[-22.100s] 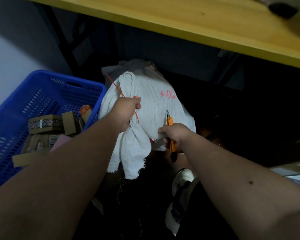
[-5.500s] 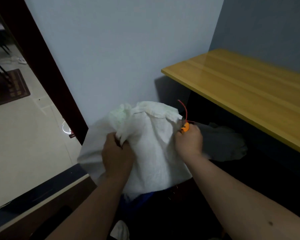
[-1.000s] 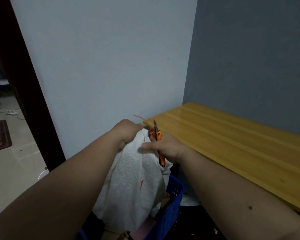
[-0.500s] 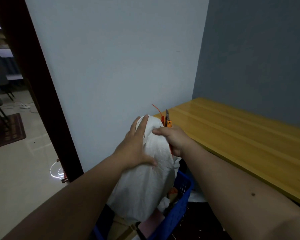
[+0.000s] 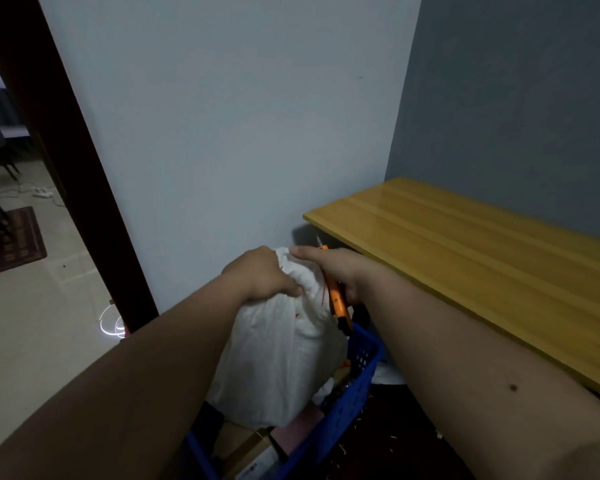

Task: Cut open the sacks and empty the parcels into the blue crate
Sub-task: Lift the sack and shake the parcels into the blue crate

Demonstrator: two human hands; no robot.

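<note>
Over the blue crate, a white sack hangs upside-down-looking, its bulging lower end down inside the crate and its gathered top held up by both hands. The left hand grips the bunched cloth at the top, fingers curled tight around a fold. The right hand pinches the same bunch from the other side, touching the left hand's knuckles, and it also clamps an orange knife in its palm; the knife's handle runs down along the sack's right side, and its tip pokes up just above the thumb. Red marks show on the cloth beside the knife.

In the crate under the sack lie parcels: a brown box, something pink, a labelled packet at the bottom edge. They are partly hidden and dim.

The crate stands on the floor against the pale wall, just left of a yellow wooden bench. A dark door frame is on the left, with a tiled floor and a rug beyond it.
</note>
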